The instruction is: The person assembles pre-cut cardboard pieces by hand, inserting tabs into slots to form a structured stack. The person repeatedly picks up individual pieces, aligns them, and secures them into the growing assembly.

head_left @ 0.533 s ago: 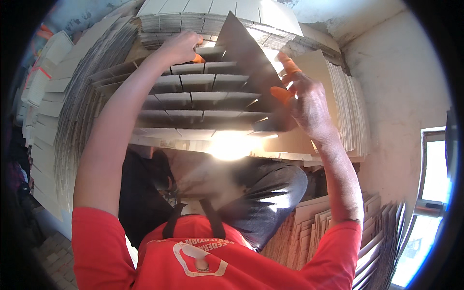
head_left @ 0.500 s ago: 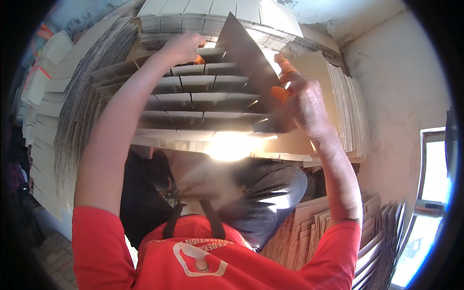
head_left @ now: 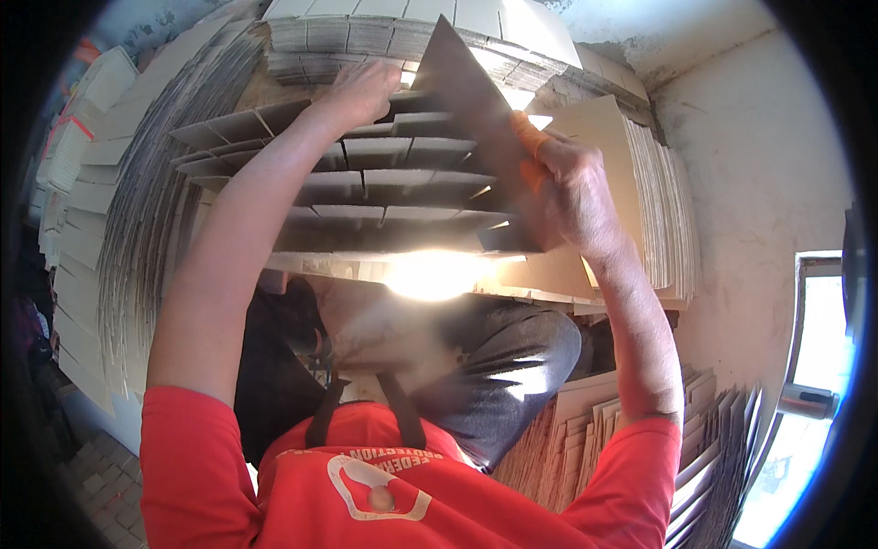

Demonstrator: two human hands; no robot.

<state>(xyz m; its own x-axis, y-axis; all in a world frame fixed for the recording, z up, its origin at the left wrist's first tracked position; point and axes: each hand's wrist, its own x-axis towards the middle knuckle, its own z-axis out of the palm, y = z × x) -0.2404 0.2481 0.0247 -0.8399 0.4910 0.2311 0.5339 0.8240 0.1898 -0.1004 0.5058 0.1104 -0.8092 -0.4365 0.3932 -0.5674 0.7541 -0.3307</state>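
The left hand [head_left: 361,94] had shifted rightward along the grey, slotted cardboard strips [head_left: 398,189], closer to the dark brown, flat cardboard sheet [head_left: 457,78] with its pointed far corner. It was bent over the farthest strips; its fingertips were hidden, so whether it was gripping one could not be told. The right hand [head_left: 574,178] had folded its raised finger down, and now grasped the sheet's right edge with fingers in orange covers [head_left: 527,131]. The sheet had risen slightly toward the pale cardboard stack [head_left: 402,35] at the far edge of the worktop [head_left: 277,95]; it stood across the right ends of the strips, above the worktop's middle. The firmer hold and closer left hand suggested that the sheet was being lined up with the strips, the fit apparently unfinished.
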